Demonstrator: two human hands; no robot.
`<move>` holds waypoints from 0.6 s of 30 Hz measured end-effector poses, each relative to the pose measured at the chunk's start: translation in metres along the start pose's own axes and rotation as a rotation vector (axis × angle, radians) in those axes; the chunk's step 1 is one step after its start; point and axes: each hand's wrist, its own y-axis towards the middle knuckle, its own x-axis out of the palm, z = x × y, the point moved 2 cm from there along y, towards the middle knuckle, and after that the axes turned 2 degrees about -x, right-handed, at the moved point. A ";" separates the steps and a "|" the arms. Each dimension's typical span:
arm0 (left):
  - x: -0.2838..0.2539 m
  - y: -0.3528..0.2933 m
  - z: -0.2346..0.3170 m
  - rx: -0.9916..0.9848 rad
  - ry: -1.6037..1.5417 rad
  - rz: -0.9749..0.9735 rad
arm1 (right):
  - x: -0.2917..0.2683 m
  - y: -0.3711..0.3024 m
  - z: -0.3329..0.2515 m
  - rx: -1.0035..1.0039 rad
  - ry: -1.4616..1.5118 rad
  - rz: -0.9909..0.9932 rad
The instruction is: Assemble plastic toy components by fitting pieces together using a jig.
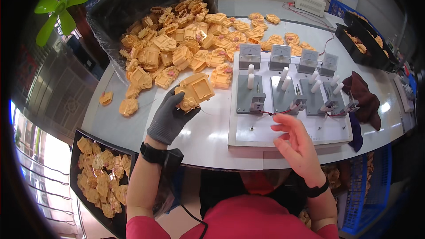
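Note:
My left hand [170, 117], in a dark grey glove, grips a yellow-orange molded plastic housing [195, 92] with a rectangular recess. It is held above the table, in front of the heaped parts. My bare right hand [295, 144] hovers over the front edge of a white test board [283, 133], fingers apart and nothing seen in them. Small grey fixtures [250, 92] with white upright pegs stand in a row on that board. Behind each fixture is a small analog meter [280, 53]. Thin red wires run near my right fingertips.
Similar plastic housings [152, 53] spill from a large black lined bin [104, 22]. A black crate [133, 154] of housings stands low at the left. Black trays [338, 33] sit at the far right, near a brown cloth [361, 99]. A green fan [61, 6] is at upper left.

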 end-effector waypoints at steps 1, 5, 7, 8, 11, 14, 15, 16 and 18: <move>0.003 -0.008 -0.004 -0.009 -0.036 -0.010 | 0.006 0.010 0.001 -0.015 0.074 0.037; -0.003 -0.021 -0.026 -0.080 -0.199 -0.010 | 0.026 0.039 0.014 -0.005 0.113 0.056; 0.001 -0.022 -0.034 -0.062 -0.207 -0.045 | 0.030 0.045 0.023 -0.010 0.103 0.069; 0.002 -0.024 -0.036 -0.041 -0.209 -0.079 | 0.031 0.046 0.025 -0.019 0.099 0.084; 0.004 -0.020 -0.038 -0.044 -0.258 -0.123 | 0.030 0.048 0.026 -0.004 0.146 0.107; 0.017 -0.018 -0.035 -0.037 -0.270 -0.146 | 0.033 0.049 0.031 -0.031 0.237 0.135; 0.020 -0.018 -0.035 -0.045 -0.285 -0.159 | 0.033 0.048 0.033 -0.029 0.237 0.136; 0.019 -0.016 -0.035 -0.047 -0.285 -0.159 | 0.034 0.048 0.034 -0.047 0.232 0.142; 0.020 -0.013 -0.035 -0.101 -0.287 -0.236 | 0.033 0.046 0.034 -0.064 0.230 0.157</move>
